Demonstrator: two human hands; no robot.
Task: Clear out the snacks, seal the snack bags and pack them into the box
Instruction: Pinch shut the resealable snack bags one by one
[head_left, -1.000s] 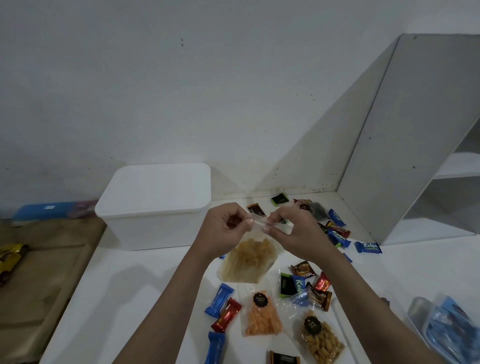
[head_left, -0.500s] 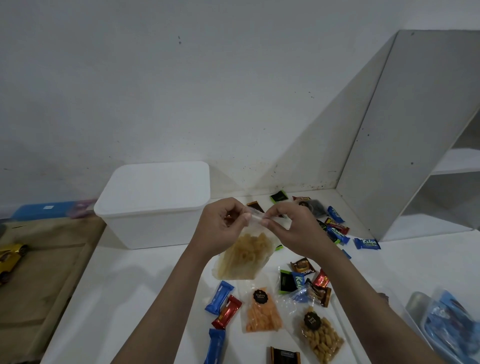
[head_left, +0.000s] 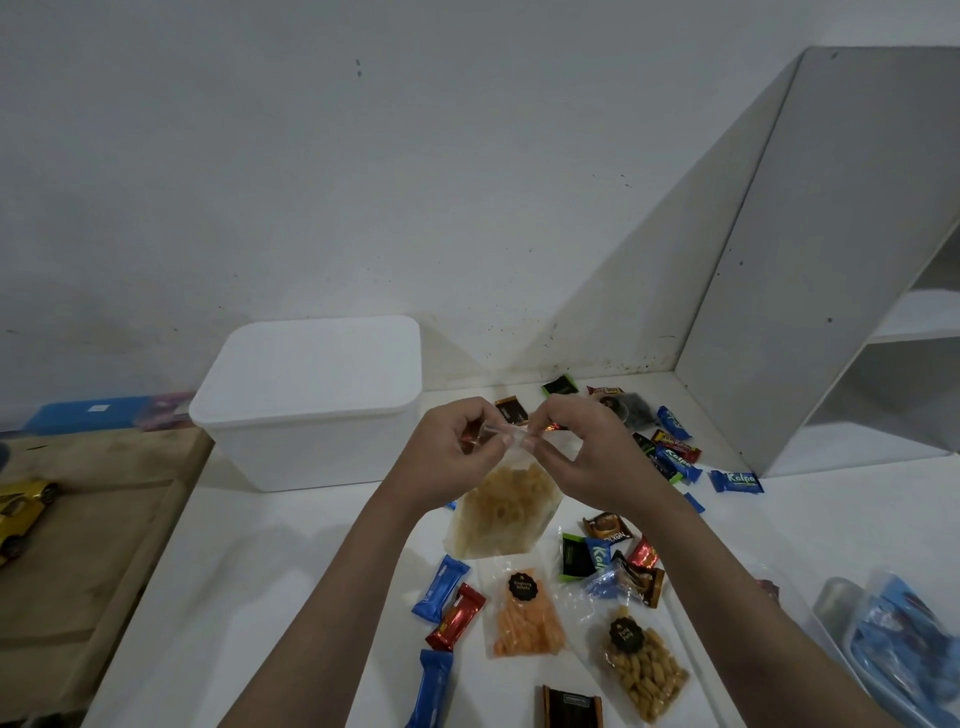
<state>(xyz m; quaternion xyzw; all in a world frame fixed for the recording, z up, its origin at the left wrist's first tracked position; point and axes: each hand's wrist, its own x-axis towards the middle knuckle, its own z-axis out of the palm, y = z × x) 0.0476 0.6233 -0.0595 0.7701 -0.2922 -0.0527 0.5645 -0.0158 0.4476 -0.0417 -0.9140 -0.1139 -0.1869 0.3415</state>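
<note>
a white tabletop (head_left: 249, 571) runs back to a scuffed white wall, with a white lidded box (head_left: 311, 400) standing at the rear. just right of the box and nearer me, i hold a clear snack bag (head_left: 501, 514) of pale yellow crisps up off the surface. my left hand (head_left: 452, 457) and right hand (head_left: 587, 452) both have their grip clamped on the bag's top edge, thumbs and fingertips pinching it, the hands nearly touching. i can't quite tell whether the strip is sealed there. further right of the box and toward me lie a bag of orange sticks (head_left: 524, 618), a bag of nuts (head_left: 644, 670) and scattered wrapped candies (head_left: 675, 452). left of the box, a yellow toy car (head_left: 21, 514) sits on a wooden board.
</note>
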